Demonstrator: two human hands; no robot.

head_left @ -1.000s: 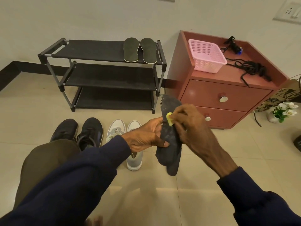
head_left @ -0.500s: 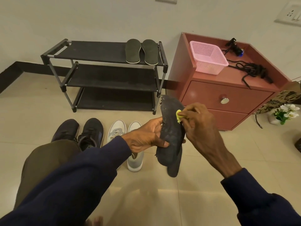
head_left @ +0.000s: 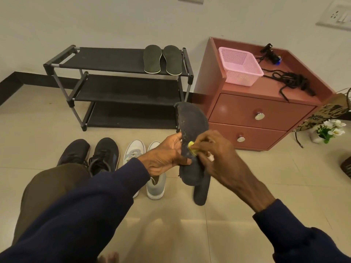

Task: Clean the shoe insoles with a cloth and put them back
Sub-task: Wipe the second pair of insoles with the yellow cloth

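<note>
Your left hand (head_left: pixel 164 158) is gripping the two insoles (head_left: pixel 191 122) mid-air, above the floor (head_left: pixel 256 173) by the white shoes (head_left: pixel 134 150). Your right hand (head_left: pixel 220 160) is pinching the cloth (head_left: pixel 191 148), pressing it mid-length on the front one.

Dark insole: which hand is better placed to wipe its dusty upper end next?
Right, probably. The right hand presses the yellow cloth against the insole just below that end, while the left hand grips its middle, holding it steady.

Right hand (head_left: pixel 218 160): shifts down the insole (head_left: pixel 191 122), from upper part to middle.
Cloth (head_left: pixel 191 148): moves from right edge toward centre.
</note>
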